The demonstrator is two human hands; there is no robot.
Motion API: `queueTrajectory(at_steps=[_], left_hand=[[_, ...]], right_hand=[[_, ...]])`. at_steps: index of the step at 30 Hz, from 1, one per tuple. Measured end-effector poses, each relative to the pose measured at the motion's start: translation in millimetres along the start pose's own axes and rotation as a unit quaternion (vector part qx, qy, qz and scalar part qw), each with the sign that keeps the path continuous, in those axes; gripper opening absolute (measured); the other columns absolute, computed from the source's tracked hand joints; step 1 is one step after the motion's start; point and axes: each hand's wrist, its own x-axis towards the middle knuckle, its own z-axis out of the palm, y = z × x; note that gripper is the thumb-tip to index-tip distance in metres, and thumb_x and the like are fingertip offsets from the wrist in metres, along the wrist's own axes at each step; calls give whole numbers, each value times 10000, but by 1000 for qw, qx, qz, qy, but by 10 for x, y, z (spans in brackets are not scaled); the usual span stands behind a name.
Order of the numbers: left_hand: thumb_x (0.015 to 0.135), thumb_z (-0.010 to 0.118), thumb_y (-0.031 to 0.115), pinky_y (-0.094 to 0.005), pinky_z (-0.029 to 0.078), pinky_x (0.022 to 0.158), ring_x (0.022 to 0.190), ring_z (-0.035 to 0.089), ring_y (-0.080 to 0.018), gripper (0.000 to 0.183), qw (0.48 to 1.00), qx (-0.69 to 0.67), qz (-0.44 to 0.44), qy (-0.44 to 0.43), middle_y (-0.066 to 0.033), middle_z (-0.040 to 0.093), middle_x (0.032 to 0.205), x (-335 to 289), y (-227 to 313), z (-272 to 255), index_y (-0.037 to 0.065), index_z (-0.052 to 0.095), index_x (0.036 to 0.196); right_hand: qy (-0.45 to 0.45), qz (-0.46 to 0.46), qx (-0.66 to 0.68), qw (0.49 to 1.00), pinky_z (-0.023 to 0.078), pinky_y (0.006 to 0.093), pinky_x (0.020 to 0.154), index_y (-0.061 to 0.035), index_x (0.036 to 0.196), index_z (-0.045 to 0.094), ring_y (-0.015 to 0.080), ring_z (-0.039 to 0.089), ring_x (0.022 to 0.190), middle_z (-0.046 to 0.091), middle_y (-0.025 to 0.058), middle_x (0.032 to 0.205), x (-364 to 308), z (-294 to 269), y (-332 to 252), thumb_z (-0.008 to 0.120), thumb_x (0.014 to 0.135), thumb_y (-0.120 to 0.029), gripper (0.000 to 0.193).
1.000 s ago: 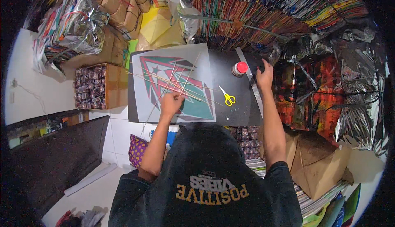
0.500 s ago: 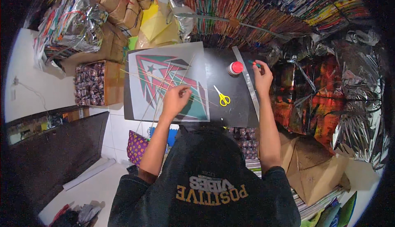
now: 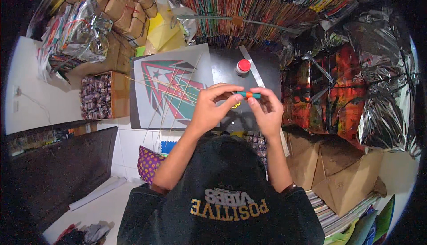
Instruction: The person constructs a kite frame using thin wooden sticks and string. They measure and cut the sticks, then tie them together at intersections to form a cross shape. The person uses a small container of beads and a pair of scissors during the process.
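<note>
Above the dark table, I hold a small green tube with an orange middle band between both hands. My left hand pinches its left end with thumb and fingertips. On the other end, the fingers and thumb of my right hand are closed. The yellow handles of the scissors show below my left fingertips, the rest hidden by my hand. To the left lies a pale sheet with a red, green and black geometric design. Several thin sticks lie crossed over it.
A jar with a red lid stands beyond my hands, beside a long metal ruler. Bundled stacks of coloured sheets line the back. A cardboard box of small wrapped pieces stands left; foil-wrapped bundles sit right.
My left hand has moved right, off the sticks. My right hand has brought the green tube down and left, and both hands now meet on it. The view has shifted slightly.
</note>
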Motion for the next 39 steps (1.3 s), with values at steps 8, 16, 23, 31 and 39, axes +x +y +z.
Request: queueTrajectory(at_steps=[8,16,23,31,39], left_hand=[[889,779,87,-333,553,873,974,723,-215,229,987,150,63,-15,-127,769,1070,-277,157,-18,39,785,1113],[872,782,55,-351,552,900,1006,715,-237,186,981,167,102,-14,-118,760,1056,-400,217,-47,26,779,1056],[885,742,-49,-342,552,988,1085,692,-202,217,999,4,35,-6,-127,734,1137,-489,155,-6,-25,731,1100],[876,737,-79,-361,542,1012,1124,684,-216,208,998,-51,18,24,-151,727,1148,-534,78,92,-41,722,1080],[860,739,-94,-358,538,990,1098,682,-223,204,998,-23,47,27,-160,724,1137,-551,29,97,-34,728,1054]], right_hand=[[-18,-182,-201,962,522,384,961,-42,1102,744,281,677,1077,707,144,1164,-182,12,-262,779,830,-46,274],[23,24,79,996,503,344,985,16,1030,664,217,668,1058,706,127,1106,-305,42,-137,675,995,-83,106],[-22,158,383,910,501,405,1041,-36,1113,578,213,653,1091,673,125,1160,-419,-117,-4,621,1047,-158,145],[-3,104,401,910,470,477,1116,-77,1053,536,261,633,1161,631,82,1090,-505,-193,109,611,1051,-169,119],[123,59,566,813,536,406,1027,-69,1102,550,140,598,875,594,46,1078,-513,-642,115,510,1086,-110,60]])
